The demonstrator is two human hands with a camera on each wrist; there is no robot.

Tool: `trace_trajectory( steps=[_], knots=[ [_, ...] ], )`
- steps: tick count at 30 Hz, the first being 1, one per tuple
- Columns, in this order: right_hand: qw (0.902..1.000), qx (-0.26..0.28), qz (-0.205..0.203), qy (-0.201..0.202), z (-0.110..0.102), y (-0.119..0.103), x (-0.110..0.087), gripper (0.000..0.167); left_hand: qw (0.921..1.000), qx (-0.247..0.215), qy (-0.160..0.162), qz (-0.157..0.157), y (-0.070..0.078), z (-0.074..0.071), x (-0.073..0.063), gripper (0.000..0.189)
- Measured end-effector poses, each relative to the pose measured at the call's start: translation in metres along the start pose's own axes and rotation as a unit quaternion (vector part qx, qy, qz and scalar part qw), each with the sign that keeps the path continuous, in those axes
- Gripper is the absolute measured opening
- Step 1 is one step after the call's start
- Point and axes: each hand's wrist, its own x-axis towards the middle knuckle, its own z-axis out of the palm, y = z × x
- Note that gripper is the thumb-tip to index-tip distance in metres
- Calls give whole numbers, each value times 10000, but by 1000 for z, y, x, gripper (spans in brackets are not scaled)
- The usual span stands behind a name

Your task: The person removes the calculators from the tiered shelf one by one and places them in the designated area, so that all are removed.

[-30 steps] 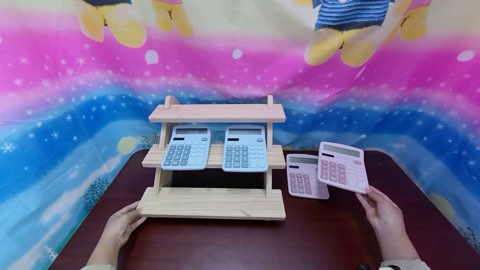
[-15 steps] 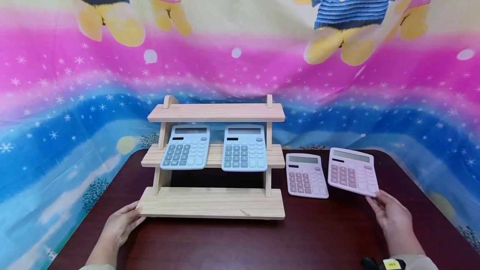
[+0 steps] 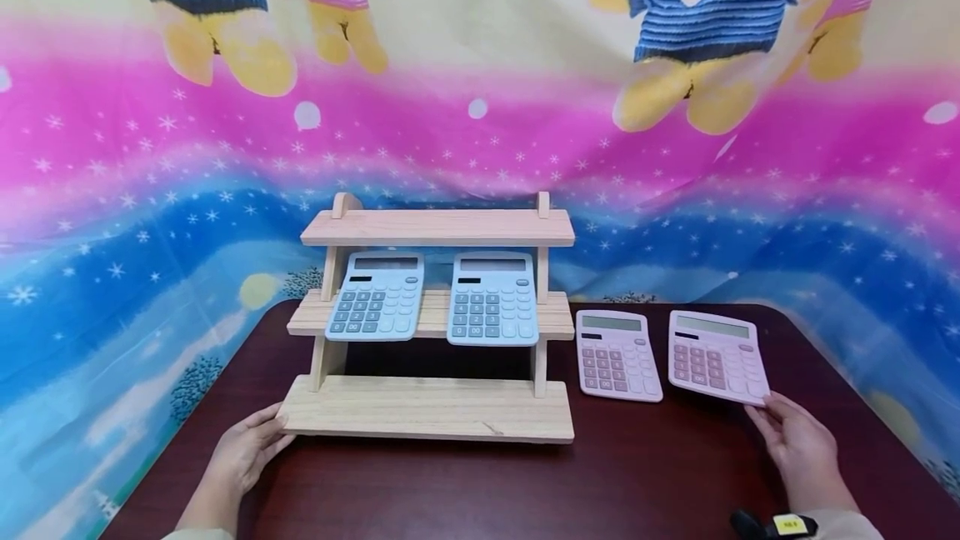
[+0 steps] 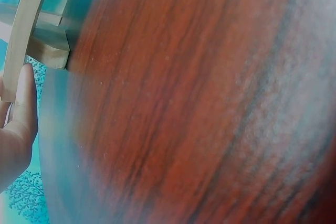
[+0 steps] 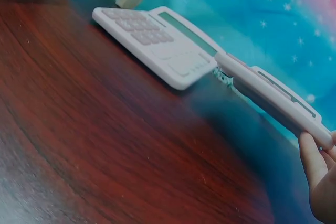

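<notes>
My right hand [image 3: 804, 444] pinches the lower right corner of a pink calculator [image 3: 712, 357]. In the right wrist view this calculator [image 5: 278, 98] is seen edge-on, its held end raised off the table. Just left of it a second pink calculator [image 3: 618, 355] lies face up, apart from it. A three-tier wooden display shelf [image 3: 427, 408] stands left of both. Two light blue calculators, one on the left [image 3: 377, 297] and one on the right [image 3: 492, 298], lean on its middle tier. My left hand [image 3: 242, 450] grips the bottom tier's left end, thumb and fingers on opposite faces.
The dark red-brown table [image 3: 450, 494] carries everything, with rounded far corners. Right behind it hangs a cloth backdrop [image 3: 465, 148] printed with bears and snowflakes. A black strap with a yellow label [image 3: 787, 525] shows on the right wrist.
My right hand has carried its pink calculator right and down, away from over the other pink one, which is now fully visible. My left hand stays on the shelf.
</notes>
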Motion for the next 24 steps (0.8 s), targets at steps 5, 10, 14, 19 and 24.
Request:
trace_trajectory(
  steps=[5, 10, 14, 19, 24],
  knots=[
    [9998, -185, -40, 103, -3, -1, 8, 29, 10000, 5, -11, 25, 0, 0, 0, 70],
    [9990, -395, -49, 205, -2, -1, 15, 33, 10000, -10, -16, 52, 1, 0, -1, 72],
    [9987, -480, 10, 145, -3, -2, 16, 32, 10000, 5, -24, 34, 1, 0, -1, 71],
    [9988, -404, 254, -122, -6, -6, 17, 25, 10000, -18, -64, 9, 1, 0, -2, 70],
    [9984, -277, 420, -261, -11, -10, 23, 23, 10000, -32, -48, 23, 0, -1, -1, 71]
  ],
)
